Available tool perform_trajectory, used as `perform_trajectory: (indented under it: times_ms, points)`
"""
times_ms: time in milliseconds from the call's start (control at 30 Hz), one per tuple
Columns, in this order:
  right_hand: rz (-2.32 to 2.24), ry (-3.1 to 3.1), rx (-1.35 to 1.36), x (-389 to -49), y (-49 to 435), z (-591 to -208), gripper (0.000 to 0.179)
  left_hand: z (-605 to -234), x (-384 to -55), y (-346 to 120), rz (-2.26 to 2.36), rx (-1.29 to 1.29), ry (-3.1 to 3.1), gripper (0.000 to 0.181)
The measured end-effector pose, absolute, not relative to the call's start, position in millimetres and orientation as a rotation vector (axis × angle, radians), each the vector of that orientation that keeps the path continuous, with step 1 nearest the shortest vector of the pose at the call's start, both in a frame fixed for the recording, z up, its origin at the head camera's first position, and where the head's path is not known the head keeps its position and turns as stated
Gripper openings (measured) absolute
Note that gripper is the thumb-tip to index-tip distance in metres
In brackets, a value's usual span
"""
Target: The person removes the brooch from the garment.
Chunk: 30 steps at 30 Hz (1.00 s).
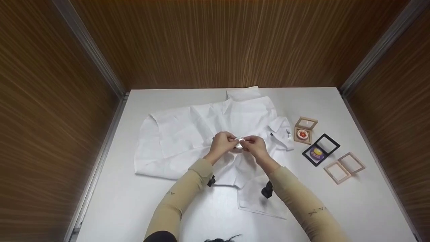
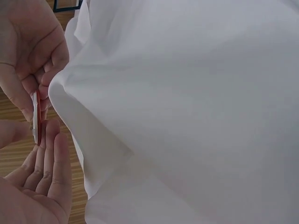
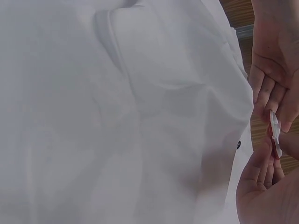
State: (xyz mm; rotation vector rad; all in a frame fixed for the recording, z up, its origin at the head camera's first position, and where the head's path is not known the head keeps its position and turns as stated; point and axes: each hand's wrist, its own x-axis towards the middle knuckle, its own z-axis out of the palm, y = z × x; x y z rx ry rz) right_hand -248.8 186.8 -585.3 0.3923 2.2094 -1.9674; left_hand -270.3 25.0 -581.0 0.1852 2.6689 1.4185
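Note:
Both hands meet above a white garment [image 1: 174,132] spread over the table, holding a small round badge [image 1: 240,143] between them. The left hand [image 1: 221,145] pinches its left side between thumb and fingers, and the right hand [image 1: 256,147] pinches the right side. Its pale, silvery face is turned up toward the head camera. In the left wrist view the badge [image 2: 36,116] appears edge-on, with a red side and a whitish side. The right wrist view also shows the badge [image 3: 275,134] edge-on, beside a garment fold with a dark button [image 3: 238,144].
Right of the garment lie an open wooden case [image 1: 298,138] with a red-and-white badge, an open black case [image 1: 327,144] with a purple-and-yellow badge, and another open wooden case [image 1: 349,168]. A flat whitish sheet [image 1: 262,200] lies near the right forearm. Wood-grain panels [image 1: 218,43] enclose the table.

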Motion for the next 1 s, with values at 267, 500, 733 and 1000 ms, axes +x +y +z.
perform_trajectory:
  times_ms: [267, 500, 733, 1000]
  points:
    - [-1.996, 2.229, 0.385, -262, 188, -577, 0.021, -568, -282, 26, 1.477, 0.161, 2.633, 0.015]
    - [-1.961, 2.309, 0.349, -267, 188, -568, 0.019, -561, -286, 29, 1.447, 0.165, 2.665, 0.014]
    - [-1.969, 2.363, 0.362, -268, 188, -566, 0.021, -558, -285, 33, 1.388, 0.197, 2.752, 0.013]
    - [-1.912, 2.425, 0.376, -256, 185, -577, 0.018, -569, -274, 31, 1.367, 0.168, 2.779, 0.013]
